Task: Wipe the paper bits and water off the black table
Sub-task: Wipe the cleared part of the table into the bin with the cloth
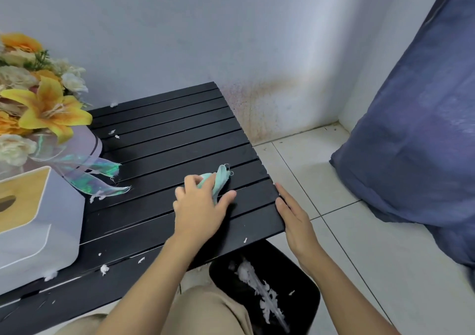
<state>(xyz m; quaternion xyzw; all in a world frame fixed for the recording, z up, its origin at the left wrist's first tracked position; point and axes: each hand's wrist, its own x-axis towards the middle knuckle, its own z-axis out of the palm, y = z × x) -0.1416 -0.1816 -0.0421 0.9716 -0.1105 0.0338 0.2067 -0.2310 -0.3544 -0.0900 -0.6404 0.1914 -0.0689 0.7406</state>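
- At the far left we see a bunch of yellow, orange and cream artificial flowers [43,108] in a round lilac box, with an iridescent ribbon [95,175] trailing onto the slats.
- Just in front of it stands a white rectangular tissue box with a wooden lid [38,226].
- Both rest on the black slatted table [164,129]. Small white paper bits [104,269] lie scattered along its left side and near edge. We cannot tell whether the dark slats are wet.
- The left hand [198,208] presses down on the table right of centre, fingers curled round a crumpled mint-green cloth [219,180].
- The right hand [295,221] lies flat-fingered against the table's right edge, holding nothing.
- Below that corner, on the tiled floor, a black plastic bin [303,298] holds white paper shreds.
- At the far right we see hanging dark blue fabric [411,141].
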